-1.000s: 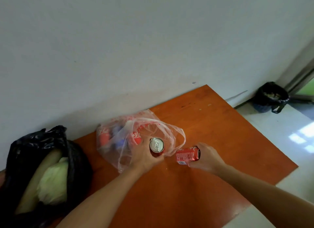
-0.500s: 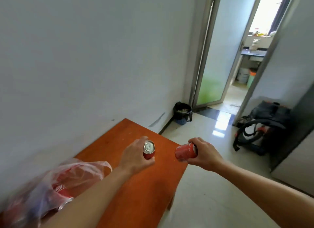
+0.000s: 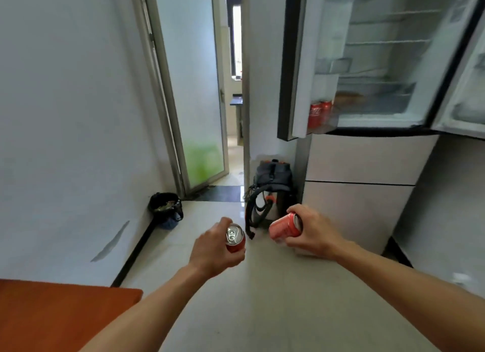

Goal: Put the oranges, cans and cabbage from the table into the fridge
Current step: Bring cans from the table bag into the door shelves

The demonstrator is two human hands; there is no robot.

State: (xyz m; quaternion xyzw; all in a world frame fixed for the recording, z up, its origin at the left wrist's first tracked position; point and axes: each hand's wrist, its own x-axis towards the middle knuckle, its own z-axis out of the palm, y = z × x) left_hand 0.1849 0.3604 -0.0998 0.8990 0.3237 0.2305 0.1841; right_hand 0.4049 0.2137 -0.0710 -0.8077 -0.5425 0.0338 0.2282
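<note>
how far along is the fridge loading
Done: two red cans stand in the door of the open fridge. In hand: the left hand grips an upright red can, the right hand a tilted red can, both over the floor short of it. Left: shelving these two; oranges and cabbage are out of view, with only a table corner showing.

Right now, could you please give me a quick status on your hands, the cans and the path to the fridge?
Left hand grips upright can. Right hand grips tilted can. Fridge open ahead; backpack on floor beside it.
</note>
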